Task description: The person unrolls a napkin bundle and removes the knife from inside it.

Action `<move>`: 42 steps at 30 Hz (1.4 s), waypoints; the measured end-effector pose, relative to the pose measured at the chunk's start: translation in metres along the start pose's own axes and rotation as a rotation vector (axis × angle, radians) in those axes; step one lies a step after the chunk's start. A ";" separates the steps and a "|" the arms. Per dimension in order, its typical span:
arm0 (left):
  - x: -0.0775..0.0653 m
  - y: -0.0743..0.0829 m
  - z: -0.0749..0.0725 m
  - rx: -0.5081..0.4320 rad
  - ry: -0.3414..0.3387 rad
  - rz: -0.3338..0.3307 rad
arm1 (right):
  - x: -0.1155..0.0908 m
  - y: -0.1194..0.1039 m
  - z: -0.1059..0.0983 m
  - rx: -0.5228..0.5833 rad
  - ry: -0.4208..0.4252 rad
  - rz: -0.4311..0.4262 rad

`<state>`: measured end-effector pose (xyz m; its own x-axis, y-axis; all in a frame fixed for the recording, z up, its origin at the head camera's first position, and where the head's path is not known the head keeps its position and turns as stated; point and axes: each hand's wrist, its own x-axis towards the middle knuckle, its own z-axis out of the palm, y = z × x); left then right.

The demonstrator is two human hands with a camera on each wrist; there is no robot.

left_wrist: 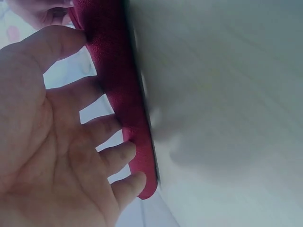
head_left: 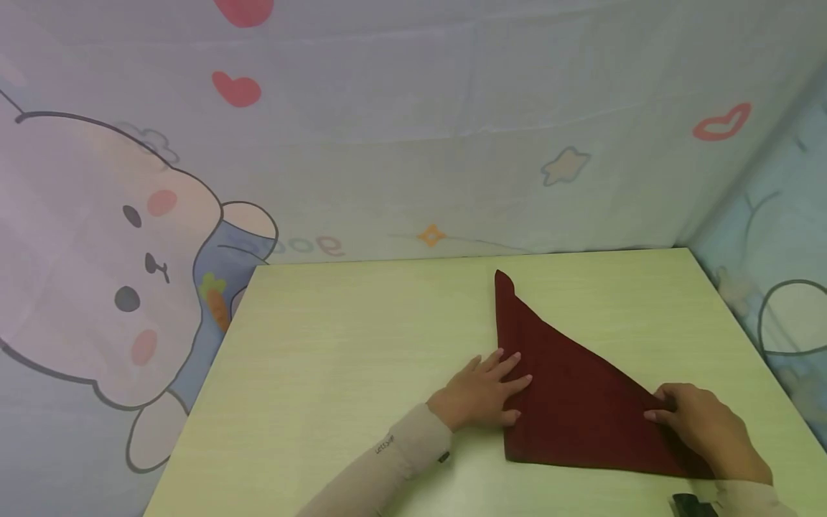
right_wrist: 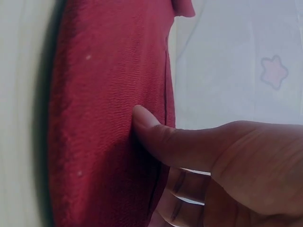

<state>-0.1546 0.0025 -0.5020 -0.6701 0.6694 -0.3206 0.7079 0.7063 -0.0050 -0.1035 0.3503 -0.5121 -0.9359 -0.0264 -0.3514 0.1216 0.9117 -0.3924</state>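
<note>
Cloth [head_left: 575,402] with a slanted edge, best smoothed evenly.
My left hand [head_left: 483,391], spread, rests on its left side; my right hand [head_left: 711,427] pinches the slant, ideally uncreased.

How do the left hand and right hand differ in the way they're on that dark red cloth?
The left hand has its fingers spread on the dark red cloth; the right hand curls its fingers and pinches it.
The left hand is at the cloth's straight left edge; the right hand is at its slanted edge, toward the right end.
Both are bare and touch the same cloth.
</note>
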 end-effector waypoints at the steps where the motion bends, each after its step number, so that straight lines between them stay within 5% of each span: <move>1: 0.000 0.001 -0.001 0.013 0.006 0.008 | 0.000 0.000 0.000 0.001 0.002 -0.002; 11: 0.018 0.019 -0.006 0.181 0.047 0.051 | 0.003 -0.003 0.002 0.008 0.058 -0.043; 19: 0.018 0.030 0.002 0.242 -0.035 -0.018 | 0.002 -0.008 0.003 0.005 0.007 -0.004; 29: 0.008 0.017 0.006 0.230 -0.038 -0.034 | 0.001 -0.008 0.002 -0.007 0.011 0.006; 42: -0.008 -0.001 0.009 0.125 0.043 0.007 | 0.000 -0.008 0.001 -0.005 0.001 0.006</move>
<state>-0.1476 -0.0058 -0.5080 -0.6725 0.6852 -0.2799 0.7328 0.6695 -0.1218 -0.1037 0.3421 -0.5099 -0.9354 -0.0208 -0.3530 0.1254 0.9139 -0.3861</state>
